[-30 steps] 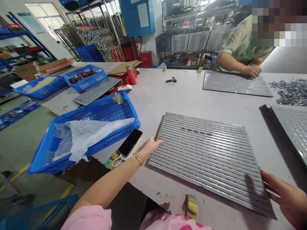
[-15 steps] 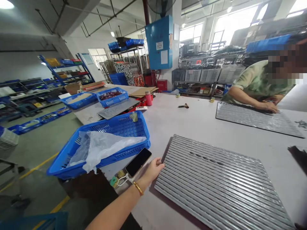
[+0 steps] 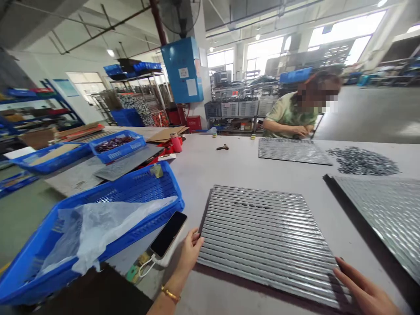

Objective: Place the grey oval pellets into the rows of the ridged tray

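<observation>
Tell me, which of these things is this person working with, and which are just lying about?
Working with:
left hand; right hand; ribbed silver sheet between them

Lying about:
phone; blue crate; plastic bag; red bottle

A big blue basket (image 3: 131, 227) sits at the edge of the table (image 3: 236, 175) with a see-through plastic bag (image 3: 98, 232) in it. A black phone (image 3: 168, 234) lies just beside it, with a white cord (image 3: 146, 267). Far along the table, a person (image 3: 288, 118) in a green shirt leans over a gray ridged sheet (image 3: 293, 151). A heap of small gray bits (image 3: 362, 161) lies near that sheet. A red bottle (image 3: 176, 143) stands on the table, and a small hammer (image 3: 222, 147) lies farther along. A smaller blue basket (image 3: 118, 153) holds dark red bits (image 3: 114, 143). A big fan (image 3: 179, 15) hangs high above a blue box (image 3: 182, 70) on the wall.
</observation>
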Available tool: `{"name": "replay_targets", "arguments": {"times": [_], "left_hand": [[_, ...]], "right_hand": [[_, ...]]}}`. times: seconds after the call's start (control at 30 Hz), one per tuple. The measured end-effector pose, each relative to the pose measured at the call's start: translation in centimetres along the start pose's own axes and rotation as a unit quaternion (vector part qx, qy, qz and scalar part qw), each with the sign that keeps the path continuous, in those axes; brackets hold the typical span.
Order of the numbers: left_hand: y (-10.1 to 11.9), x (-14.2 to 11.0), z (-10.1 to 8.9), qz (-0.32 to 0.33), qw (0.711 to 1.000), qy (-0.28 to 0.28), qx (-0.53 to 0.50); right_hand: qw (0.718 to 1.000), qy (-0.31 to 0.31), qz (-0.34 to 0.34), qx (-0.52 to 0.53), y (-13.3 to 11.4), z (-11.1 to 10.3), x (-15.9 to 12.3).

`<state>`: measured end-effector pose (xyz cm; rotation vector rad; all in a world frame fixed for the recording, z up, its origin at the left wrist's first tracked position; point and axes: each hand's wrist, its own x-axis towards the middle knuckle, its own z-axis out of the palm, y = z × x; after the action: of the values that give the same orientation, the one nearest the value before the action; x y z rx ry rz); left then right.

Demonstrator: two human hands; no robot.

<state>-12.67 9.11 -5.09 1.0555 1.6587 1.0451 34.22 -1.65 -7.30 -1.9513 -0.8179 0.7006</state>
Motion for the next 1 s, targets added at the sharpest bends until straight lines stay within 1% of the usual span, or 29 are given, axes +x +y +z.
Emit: {"name": "replay_targets", "arguments": {"times": [0.1, 0.3, 0.43, 0.57, 0.67, 0.83, 1.0], "left_hand": [[0.1, 0.2, 0.0, 0.004, 1.0, -0.008, -0.003], [0.1, 0.3, 0.0, 0.018, 0.999, -0.038, -0.012], [-0.3, 0.4, 0.1, 0.019, 0.999, -0.025, -0.009], [-0.6, 0.4, 0.1, 0.031, 0.999, -0.024, -0.01], [-0.7, 0.4, 0.1, 0.031, 0.999, -0.021, -0.016], [-1.0, 0.6, 0.3, 0.021, 0.999, -0.01, -0.023], [-1.3, 0.6, 0.5, 0.034, 0.999, -0.009, -0.023]], "right_hand": [[0.999, -0.019, 0.022, 0.012, 0.2, 0.4, 0.2], [1.0, -0.012, 0.018, 0.016, 0.4, 1.2, -0.3], [0.999, -0.017, 0.021, 0.023, -0.1, 1.4, -0.7], [0.999, -0.012, 0.022, 0.038, -0.3, 1.5, -0.9], [0.999, -0.01, 0.011, 0.041, -0.2, 1.5, -1.0], [0.999, -0.029, 0.02, 0.027, 0.0, 1.5, -1.1], [0.999, -0.039, 0.014, 0.031, 0.4, 1.5, -1.1]]}}
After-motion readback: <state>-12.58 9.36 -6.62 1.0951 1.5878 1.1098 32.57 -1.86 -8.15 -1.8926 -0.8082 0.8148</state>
